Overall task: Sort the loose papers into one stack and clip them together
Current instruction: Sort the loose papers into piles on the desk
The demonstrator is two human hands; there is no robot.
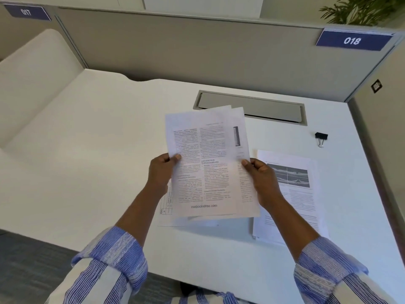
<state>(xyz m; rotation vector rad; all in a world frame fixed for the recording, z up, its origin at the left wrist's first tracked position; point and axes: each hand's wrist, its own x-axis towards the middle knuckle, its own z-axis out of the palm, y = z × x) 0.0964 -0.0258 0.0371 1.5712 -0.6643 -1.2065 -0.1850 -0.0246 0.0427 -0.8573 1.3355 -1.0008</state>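
Observation:
I hold a few printed sheets (208,159) up above the white desk (98,163), fanned slightly at the top. My left hand (161,172) grips their left edge, thumb on the front. My right hand (262,181) grips the right edge the same way. Another printed page (293,194) with a dark image lies flat on the desk to the right, partly under my right forearm. Beneath the held sheets, a sheet with a table (166,207) peeks out on the desk. A black binder clip (321,138) rests on the desk at the far right.
A grey cable tray lid (263,108) is set into the desk behind the papers. Grey partition walls (197,51) labelled 017 and 018 enclose the desk at the back and right. A plant (359,9) stands beyond the partition.

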